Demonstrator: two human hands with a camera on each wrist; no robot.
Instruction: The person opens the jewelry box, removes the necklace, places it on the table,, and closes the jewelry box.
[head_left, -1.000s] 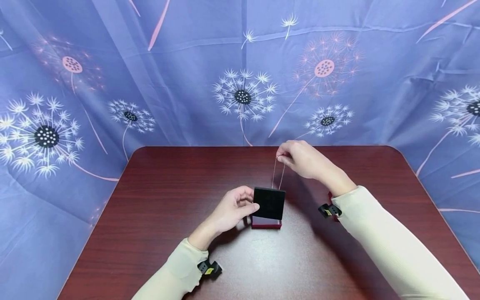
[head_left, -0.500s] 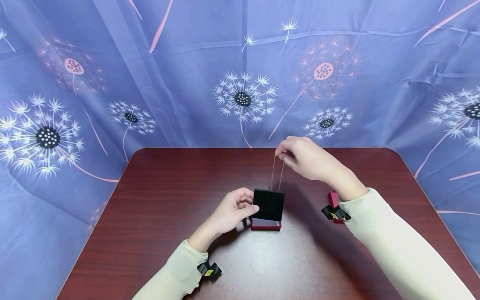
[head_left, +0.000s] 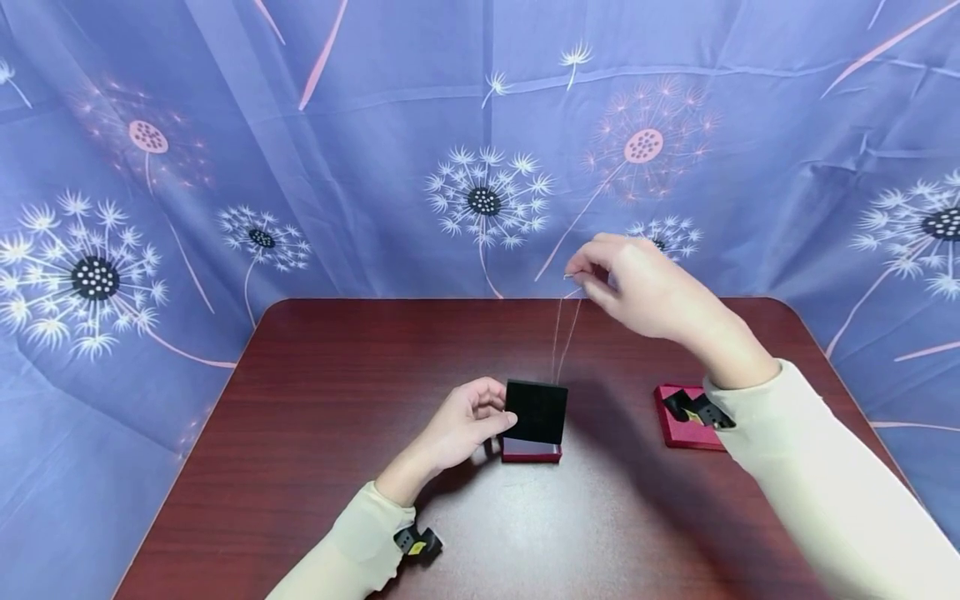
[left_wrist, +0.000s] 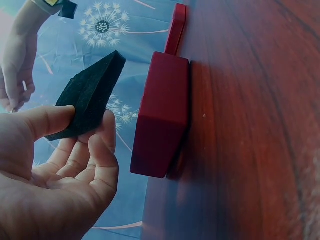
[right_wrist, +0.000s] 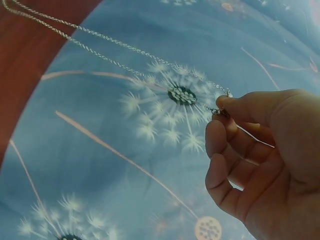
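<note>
A square black velvety pad [head_left: 536,412] is pinched between the thumb and fingers of my left hand [head_left: 461,425]. It is tilted up above a small red box [head_left: 532,456], covering much of the box in the head view. In the left wrist view the pad is apart from the box, whose red side [left_wrist: 162,95] faces the camera. My right hand [head_left: 648,287], raised over the far edge of the table, pinches a thin necklace [right_wrist: 105,38] near its clasp. Two strands hang from the fingertips toward the pad; their lower end is hidden behind it.
A flat red lid [head_left: 684,432] lies on the dark wooden table [head_left: 337,358] at the right, partly covered by the right wrist's camera [head_left: 699,408]. Behind the table's far edge hangs a blue dandelion-print curtain [head_left: 360,167].
My right hand has moved up and to the right, lifting the pinched end of the necklace. More of the red lid shows beneath that wrist. The left hand and pad stay nearly still.
</note>
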